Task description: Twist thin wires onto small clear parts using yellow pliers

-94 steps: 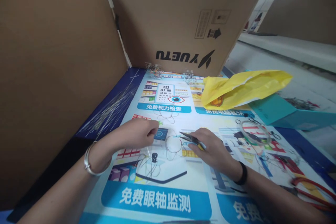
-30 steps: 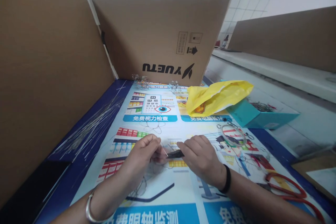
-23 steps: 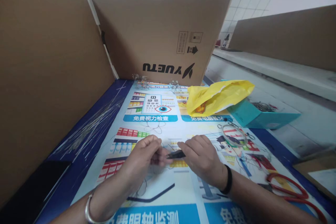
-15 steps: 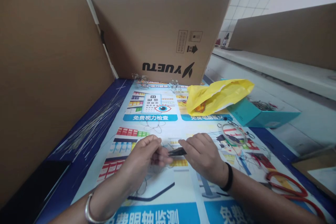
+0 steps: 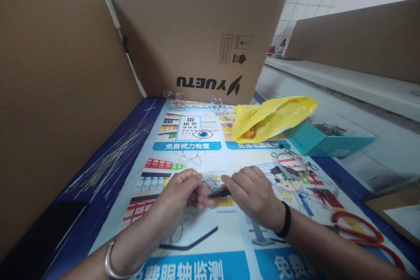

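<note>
Over the middle of the printed sheet, my right hand [image 5: 251,194] is wrapped round a dark, pointed tool [image 5: 220,192], which looks like pliers or tweezers. The tool points left and its tip meets the fingers of my left hand [image 5: 187,192]. Those fingers are pinched on thin wire, of which fine loops show near the fingertips; its exact shape is too small to tell. Below the left hand lies another thin wire loop [image 5: 178,232].
Long straight wires [image 5: 114,157] lie at the left. A yellow bag [image 5: 272,118], a teal box [image 5: 334,142] of wire pieces, a clear ring coil [image 5: 292,165] and red-handled scissors [image 5: 359,229] are at the right. Cardboard [image 5: 197,35] stands behind.
The dark tool's tip has tilted slightly downward at the left fingers. Both hands stay nearly where they were, and the camera view has shifted a little.
</note>
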Available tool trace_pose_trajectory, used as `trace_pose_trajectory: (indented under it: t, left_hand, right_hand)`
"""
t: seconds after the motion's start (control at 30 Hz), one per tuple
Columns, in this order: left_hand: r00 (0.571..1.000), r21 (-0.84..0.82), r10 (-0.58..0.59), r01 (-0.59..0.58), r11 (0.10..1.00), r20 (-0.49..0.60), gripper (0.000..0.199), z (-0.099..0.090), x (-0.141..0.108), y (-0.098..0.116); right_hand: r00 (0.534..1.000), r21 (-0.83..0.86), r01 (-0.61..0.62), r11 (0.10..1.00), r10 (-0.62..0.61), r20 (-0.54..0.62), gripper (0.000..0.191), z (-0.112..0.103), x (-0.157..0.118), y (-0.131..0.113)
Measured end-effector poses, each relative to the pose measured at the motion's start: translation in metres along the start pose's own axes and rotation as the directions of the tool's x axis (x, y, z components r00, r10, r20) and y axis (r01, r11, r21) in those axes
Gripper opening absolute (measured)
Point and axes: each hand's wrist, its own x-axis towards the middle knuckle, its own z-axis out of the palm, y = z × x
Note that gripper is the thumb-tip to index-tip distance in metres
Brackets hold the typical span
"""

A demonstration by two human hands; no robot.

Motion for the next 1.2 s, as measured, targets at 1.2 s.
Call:
trace_pose_trajectory:
  t: [1.2]
  left_hand:
    - [0.997, 0.414, 0.019, -0.047, 0.909, 0.073, 0.02, -0.006, -0.001, 0.018]
  right_hand:
    - [0.996, 0.052, -0.089, 0.995, 0.087, 0.038, 0.019, -0.009, 0.008, -0.006]
